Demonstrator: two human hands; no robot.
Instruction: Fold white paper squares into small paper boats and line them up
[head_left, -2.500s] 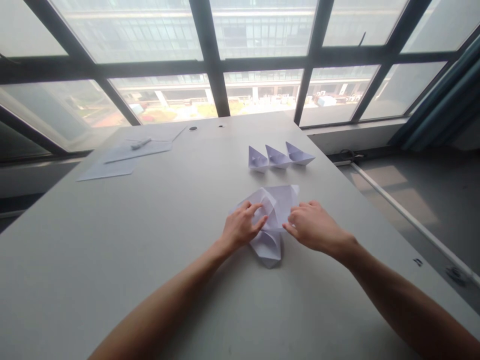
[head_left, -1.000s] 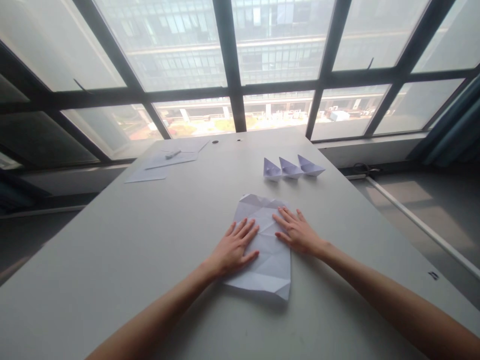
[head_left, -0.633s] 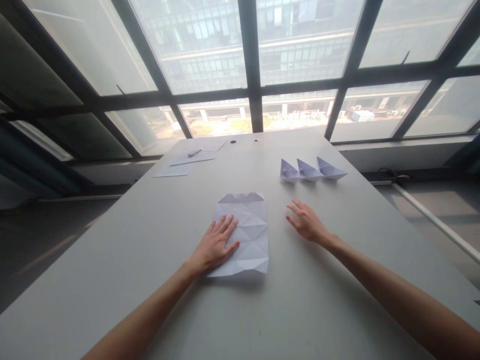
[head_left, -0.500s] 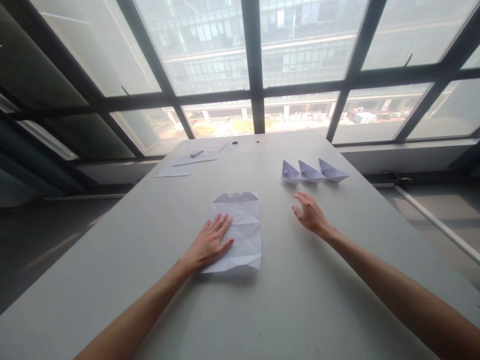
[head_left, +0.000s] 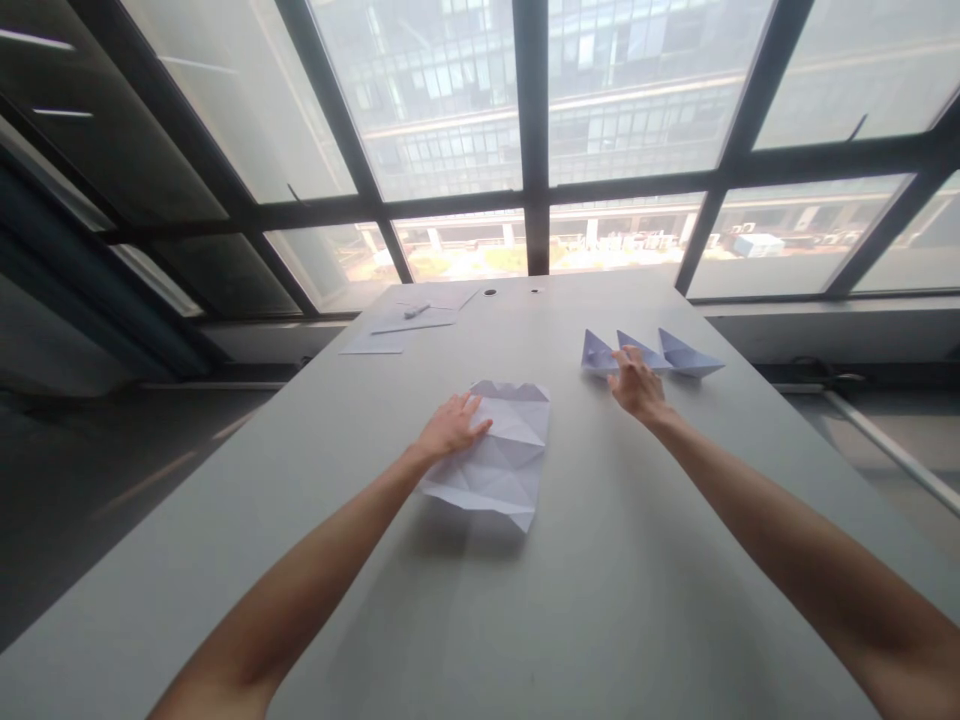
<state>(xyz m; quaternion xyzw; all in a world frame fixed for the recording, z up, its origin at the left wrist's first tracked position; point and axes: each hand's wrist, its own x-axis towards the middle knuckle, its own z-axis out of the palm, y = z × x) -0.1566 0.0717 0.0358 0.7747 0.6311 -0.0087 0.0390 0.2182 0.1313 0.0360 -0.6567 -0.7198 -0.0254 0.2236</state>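
A creased white sheet of paper (head_left: pixel 506 465) lies on the table before me, with fold lines across it and its near edge lifted. My left hand (head_left: pixel 451 428) rests on its upper left part, fingers spread. Farther right, three folded paper boats stand in a row: a left boat (head_left: pixel 598 358), a middle boat (head_left: pixel 660 362) and a right boat (head_left: pixel 691 358). My right hand (head_left: pixel 637 385) is at the middle boat and covers part of it. Its thumb and fingers are apart; I cannot tell whether they touch the paper.
At the far left of the white table (head_left: pixel 315 470) lie several flat sheets of paper (head_left: pixel 375 343), with a small white object (head_left: pixel 416 311) on top. Two small dark spots, one a round hole (head_left: pixel 490 293), show near the far edge. Windows rise behind the table.
My right hand has moved forward to the middle boat. My left hand has slid up the sheet, whose near edge is now raised higher. The whole view has shifted slightly.
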